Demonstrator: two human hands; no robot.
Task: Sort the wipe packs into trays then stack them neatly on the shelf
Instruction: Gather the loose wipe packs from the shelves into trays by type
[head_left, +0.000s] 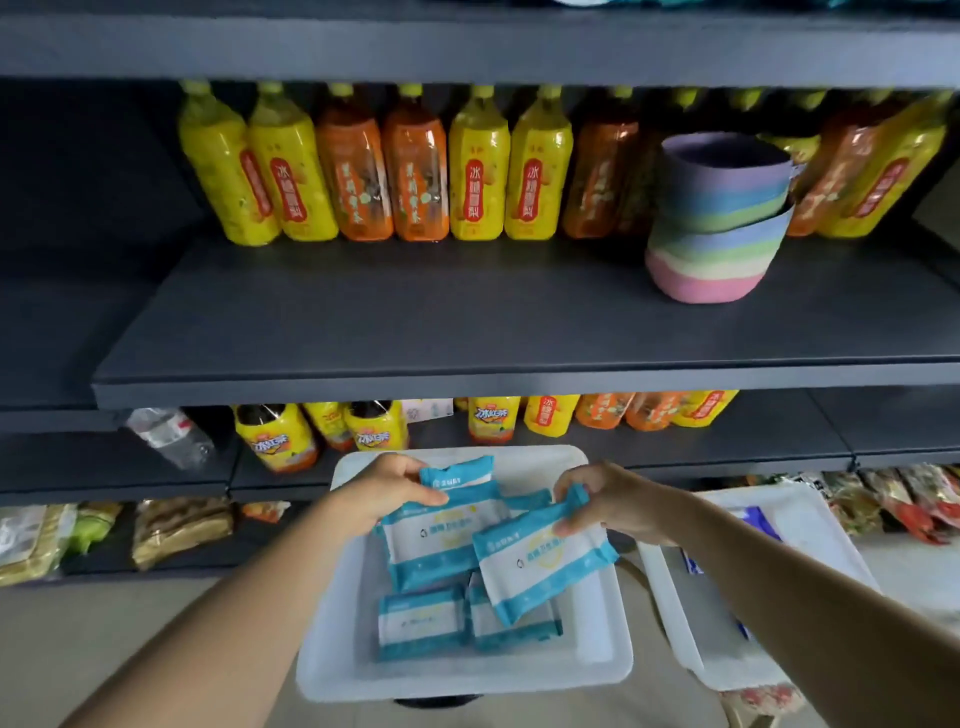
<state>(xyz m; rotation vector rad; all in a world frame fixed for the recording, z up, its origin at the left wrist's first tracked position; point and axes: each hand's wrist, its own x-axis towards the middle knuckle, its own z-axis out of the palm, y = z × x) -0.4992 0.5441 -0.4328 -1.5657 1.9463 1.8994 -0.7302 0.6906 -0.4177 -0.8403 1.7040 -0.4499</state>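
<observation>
Crinkly foil snack bags (176, 527) lie on the lowest shelf at far left, and a clear plastic bottle (169, 434) lies tipped on the shelf above them. Yellow and orange tea bottles (348, 166) stand in a row along the back of the dark grey shelf (363, 322). Below, the left hand (387, 491) pinches the top edge of a teal-and-white wipe pack (441, 525), its grip clamped on the soft wrapper over the white plastic tray (467, 670). Two more flat rectangular packs (421, 621) lie side by side on that tray's floor, toward its near edge. Just right of the first pack, the right hand (602, 501) holds a second wipe pack (545, 566) by its top seam, grip closed on it, tilted and overlapping the first. Higher up on the grey shelf sits a leaning stack of pastel bowls (719, 223). Farther right, a second white tray (680, 618) holds a blue-and-white pack (753, 522), partly hidden behind the right forearm. More bright snack packets (904, 504) lie beyond it.
</observation>
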